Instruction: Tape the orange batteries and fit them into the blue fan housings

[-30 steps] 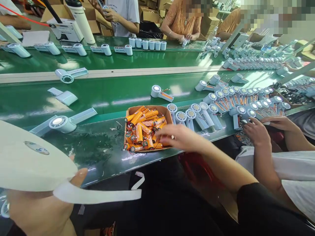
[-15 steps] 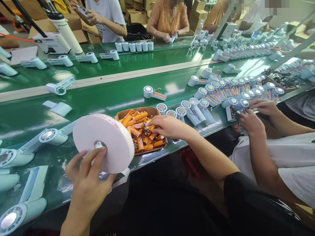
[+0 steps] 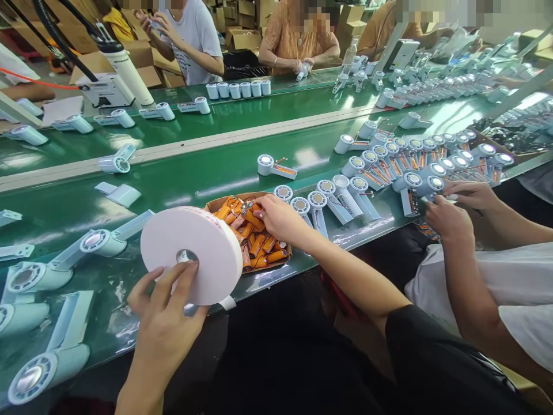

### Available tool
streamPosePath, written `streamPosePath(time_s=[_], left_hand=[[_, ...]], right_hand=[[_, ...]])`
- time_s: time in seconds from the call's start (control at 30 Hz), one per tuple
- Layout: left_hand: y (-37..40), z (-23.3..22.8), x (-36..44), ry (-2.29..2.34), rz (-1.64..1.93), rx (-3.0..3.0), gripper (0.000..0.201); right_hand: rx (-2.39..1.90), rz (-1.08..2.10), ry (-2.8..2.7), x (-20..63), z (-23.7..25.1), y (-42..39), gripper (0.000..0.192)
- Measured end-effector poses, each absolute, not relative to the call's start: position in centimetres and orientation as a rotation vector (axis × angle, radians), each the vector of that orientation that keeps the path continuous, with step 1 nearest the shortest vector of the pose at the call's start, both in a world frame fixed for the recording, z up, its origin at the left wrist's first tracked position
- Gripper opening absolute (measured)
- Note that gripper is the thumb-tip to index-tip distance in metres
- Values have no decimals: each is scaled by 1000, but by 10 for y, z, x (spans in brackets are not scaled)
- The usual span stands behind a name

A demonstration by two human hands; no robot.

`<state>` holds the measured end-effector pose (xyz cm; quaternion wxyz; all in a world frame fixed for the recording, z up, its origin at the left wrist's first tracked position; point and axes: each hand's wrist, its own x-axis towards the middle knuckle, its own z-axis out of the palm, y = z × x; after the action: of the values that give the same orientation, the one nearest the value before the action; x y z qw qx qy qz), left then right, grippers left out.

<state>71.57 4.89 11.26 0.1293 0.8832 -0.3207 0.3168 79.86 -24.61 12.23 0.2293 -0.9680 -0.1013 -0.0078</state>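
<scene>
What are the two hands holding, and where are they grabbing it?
The left hand holds the white tape roll, fingers at its centre hole. The right hand pinches an orange battery in the box, by one end.

The left hand (image 3: pixel 162 323) is bare, with no ring or watch. The right hand (image 3: pixel 280 219) is bare too, and a black sleeve (image 3: pixel 432 357) covers its upper arm.
</scene>
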Motion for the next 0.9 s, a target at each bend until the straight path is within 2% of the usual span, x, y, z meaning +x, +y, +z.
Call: streamPosePath(time_s=[0.13, 0.23, 0.47, 0.6, 0.77, 0.9], left_hand=[[50, 118, 713, -936, 956, 2590, 73], [51, 119, 713, -943, 971, 2597, 75], [54, 114, 706, -908, 941, 2649, 80], [49, 117, 707, -910, 947, 2660, 77], [44, 125, 710, -980, 977, 2681, 86], [33, 124, 708, -949, 1007, 2726, 81]], right_hand=[[-2945, -64, -252, 809, 123, -236, 34], [-2925, -134, -233, 822, 130, -241, 34], [-2071, -115, -332, 783, 160, -257, 31], [-2019, -111, -333, 757, 168, -260, 33], [-1853, 144, -348, 753, 163, -264, 31], [-1405, 272, -199, 753, 146, -252, 54]])
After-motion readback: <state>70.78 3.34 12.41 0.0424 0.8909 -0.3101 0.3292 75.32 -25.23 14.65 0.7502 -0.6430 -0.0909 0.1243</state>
